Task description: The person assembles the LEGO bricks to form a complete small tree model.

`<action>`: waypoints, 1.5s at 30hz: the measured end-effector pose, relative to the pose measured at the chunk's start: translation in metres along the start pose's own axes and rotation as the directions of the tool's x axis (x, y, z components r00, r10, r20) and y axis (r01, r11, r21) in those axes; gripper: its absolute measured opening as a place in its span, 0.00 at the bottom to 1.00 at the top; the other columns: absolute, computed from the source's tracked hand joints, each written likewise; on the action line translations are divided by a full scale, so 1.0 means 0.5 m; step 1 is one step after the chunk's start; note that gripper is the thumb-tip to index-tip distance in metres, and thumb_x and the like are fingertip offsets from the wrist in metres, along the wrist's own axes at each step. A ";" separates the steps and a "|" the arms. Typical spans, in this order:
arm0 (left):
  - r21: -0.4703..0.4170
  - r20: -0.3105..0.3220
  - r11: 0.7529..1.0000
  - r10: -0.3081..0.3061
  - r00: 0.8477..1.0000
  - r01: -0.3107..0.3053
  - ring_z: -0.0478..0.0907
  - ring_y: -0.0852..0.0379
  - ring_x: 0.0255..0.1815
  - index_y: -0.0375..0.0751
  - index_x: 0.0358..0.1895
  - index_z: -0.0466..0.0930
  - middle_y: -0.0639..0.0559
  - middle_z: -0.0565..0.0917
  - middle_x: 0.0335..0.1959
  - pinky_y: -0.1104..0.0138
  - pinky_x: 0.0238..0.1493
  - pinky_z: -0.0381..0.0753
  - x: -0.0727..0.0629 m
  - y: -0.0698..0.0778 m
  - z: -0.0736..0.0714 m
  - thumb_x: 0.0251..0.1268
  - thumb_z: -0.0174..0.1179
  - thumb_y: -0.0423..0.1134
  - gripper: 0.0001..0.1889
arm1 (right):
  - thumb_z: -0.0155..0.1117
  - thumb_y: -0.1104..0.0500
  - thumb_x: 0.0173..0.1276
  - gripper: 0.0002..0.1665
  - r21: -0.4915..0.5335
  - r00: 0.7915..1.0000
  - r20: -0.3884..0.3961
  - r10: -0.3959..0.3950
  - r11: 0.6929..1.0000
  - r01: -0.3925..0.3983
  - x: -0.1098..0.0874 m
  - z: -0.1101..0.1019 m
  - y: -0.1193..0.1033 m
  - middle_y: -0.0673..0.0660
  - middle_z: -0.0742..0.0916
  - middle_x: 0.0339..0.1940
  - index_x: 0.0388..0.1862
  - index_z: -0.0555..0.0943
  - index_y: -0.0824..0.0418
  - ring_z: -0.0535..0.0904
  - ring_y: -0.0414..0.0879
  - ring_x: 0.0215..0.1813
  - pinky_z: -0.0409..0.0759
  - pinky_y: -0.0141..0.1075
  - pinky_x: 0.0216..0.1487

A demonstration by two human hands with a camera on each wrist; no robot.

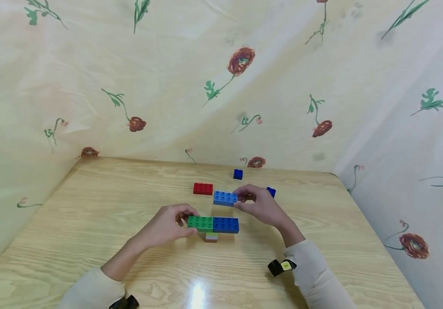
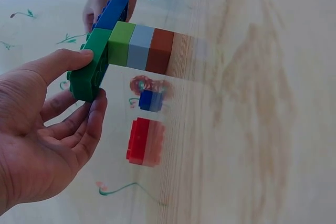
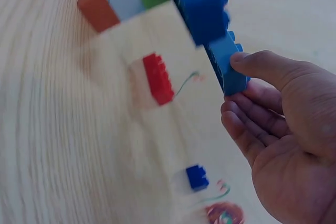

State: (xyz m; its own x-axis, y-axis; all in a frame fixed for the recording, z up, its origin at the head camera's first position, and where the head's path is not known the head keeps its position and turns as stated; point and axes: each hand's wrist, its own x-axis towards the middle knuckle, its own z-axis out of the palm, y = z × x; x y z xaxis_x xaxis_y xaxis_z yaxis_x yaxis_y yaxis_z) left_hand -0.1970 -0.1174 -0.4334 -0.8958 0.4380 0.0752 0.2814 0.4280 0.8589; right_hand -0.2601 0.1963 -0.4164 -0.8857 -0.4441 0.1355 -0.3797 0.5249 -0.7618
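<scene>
1. Head view: the left hand [image 1: 169, 224] pinches the rectangular green plastic brick with studs on top [image 1: 200, 223], thumb on the near side and fingers at the far side of its outer end.
2. The right hand [image 1: 261, 206] pinches the rectangular light blue studded plastic brick [image 1: 224, 198] by its right end, the thumb on one side and fingers on the other; this brick is held above the tabletop, beyond the rectangular dark blue studded plastic brick [image 1: 226, 225].
3. The green brick and the dark blue brick lie end to end in one row, studs up, the green one on the left.
4. Left wrist view: beneath that row stands a short column of a small light green block [image 2: 122, 43], a small pale blue block [image 2: 140, 48] and a small brown block [image 2: 160, 51], with the brown one lowest, on the pale wood-grain table [image 1: 90, 193].
5. On the table behind the row lies a rectangular red studded plastic brick [image 1: 203, 189], left of the light blue brick.
6. A small dark blue plastic brick [image 1: 238, 174] sits farther back, near the cream floral-print cloth [image 1: 167, 64]; a second small dark blue brick [image 1: 271, 192] is partly hidden behind the right hand.
</scene>
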 end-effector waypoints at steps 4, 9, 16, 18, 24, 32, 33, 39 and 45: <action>0.004 -0.003 1.000 -0.003 1.000 0.003 0.80 0.52 0.44 0.47 0.51 0.85 0.55 0.86 0.43 0.70 0.38 0.81 0.001 0.004 0.001 0.60 0.74 0.41 0.16 | 0.73 0.55 0.69 0.17 0.027 1.000 0.014 -0.023 0.999 0.022 -0.015 0.004 -0.027 0.53 0.87 0.48 0.56 0.84 0.55 0.83 0.46 0.50 0.82 0.50 0.60; 0.010 -0.005 1.000 -0.004 1.000 0.004 0.80 0.54 0.44 0.47 0.52 0.85 0.55 0.85 0.42 0.71 0.39 0.82 0.002 0.006 0.002 0.60 0.74 0.41 0.16 | 0.73 0.55 0.69 0.16 0.035 0.998 0.019 -0.062 0.998 0.061 -0.031 0.013 -0.056 0.51 0.87 0.48 0.55 0.84 0.53 0.82 0.45 0.50 0.81 0.55 0.62; 0.020 -0.015 1.000 0.011 1.000 -0.010 0.80 0.52 0.43 0.45 0.52 0.85 0.53 0.86 0.43 0.71 0.39 0.81 0.004 0.006 0.001 0.60 0.75 0.41 0.17 | 0.74 0.58 0.68 0.17 0.053 0.989 0.051 -0.135 0.990 0.133 -0.047 0.030 -0.080 0.50 0.88 0.50 0.55 0.85 0.53 0.83 0.47 0.50 0.83 0.55 0.60; 0.023 -0.018 1.000 0.015 1.000 -0.015 0.80 0.52 0.43 0.44 0.52 0.85 0.51 0.86 0.43 0.71 0.39 0.81 0.004 0.005 0.001 0.60 0.75 0.41 0.18 | 0.74 0.57 0.68 0.18 0.050 0.987 0.068 -0.143 0.989 0.140 -0.048 0.037 -0.081 0.50 0.88 0.50 0.55 0.84 0.54 0.83 0.47 0.51 0.83 0.54 0.59; 0.029 -0.027 1.000 0.001 1.000 0.000 0.79 0.52 0.42 0.42 0.52 0.84 0.51 0.86 0.44 0.71 0.38 0.80 0.003 0.005 0.001 0.59 0.76 0.41 0.19 | 0.74 0.56 0.68 0.18 0.057 0.983 0.106 -0.153 0.987 0.147 -0.049 0.054 -0.079 0.52 0.88 0.51 0.56 0.84 0.54 0.83 0.46 0.50 0.84 0.46 0.58; 0.017 -0.020 1.000 0.012 1.000 -0.012 0.78 0.52 0.42 0.39 0.53 0.84 0.49 0.86 0.44 0.72 0.37 0.79 0.002 0.001 0.000 0.60 0.75 0.42 0.20 | 0.76 0.54 0.67 0.19 -0.013 0.980 0.092 -0.179 0.983 0.181 -0.055 0.067 -0.084 0.49 0.88 0.51 0.55 0.84 0.52 0.83 0.44 0.50 0.85 0.40 0.54; 0.016 -0.020 1.000 0.014 1.000 -0.013 0.78 0.52 0.41 0.39 0.53 0.84 0.48 0.86 0.44 0.72 0.37 0.78 0.002 0.002 0.000 0.60 0.75 0.42 0.20 | 0.76 0.55 0.67 0.19 -0.019 0.980 0.089 -0.178 0.983 0.180 -0.056 0.068 -0.086 0.49 0.88 0.51 0.55 0.84 0.52 0.83 0.44 0.50 0.85 0.40 0.53; 0.045 0.000 0.999 0.015 1.000 -0.015 0.79 0.53 0.45 0.42 0.55 0.83 0.52 0.86 0.46 0.69 0.44 0.81 -0.001 0.005 -0.006 0.62 0.74 0.45 0.20 | 0.76 0.56 0.67 0.19 -0.063 0.978 0.090 -0.188 0.979 0.194 -0.056 0.072 -0.089 0.49 0.87 0.51 0.55 0.84 0.53 0.83 0.43 0.51 0.85 0.41 0.55; 0.041 -0.025 0.997 0.063 0.998 -0.062 0.81 0.55 0.50 0.51 0.57 0.83 0.57 0.88 0.51 0.51 0.59 0.81 -0.004 0.013 -0.017 0.67 0.70 0.47 0.17 | 0.75 0.55 0.67 0.19 -0.077 0.976 0.106 -0.190 0.977 0.199 -0.056 0.070 -0.088 0.49 0.88 0.51 0.56 0.83 0.54 0.83 0.43 0.51 0.85 0.42 0.56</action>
State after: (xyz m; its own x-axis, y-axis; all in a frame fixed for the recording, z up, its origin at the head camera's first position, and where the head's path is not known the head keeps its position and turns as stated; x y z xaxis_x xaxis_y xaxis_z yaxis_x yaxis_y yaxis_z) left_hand -0.1963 -0.1219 -0.4236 -0.8847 0.4441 0.1421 0.3502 0.4317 0.8313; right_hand -0.2090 0.1602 -0.4088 -0.7637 -0.6106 0.2098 -0.5677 0.4804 -0.6685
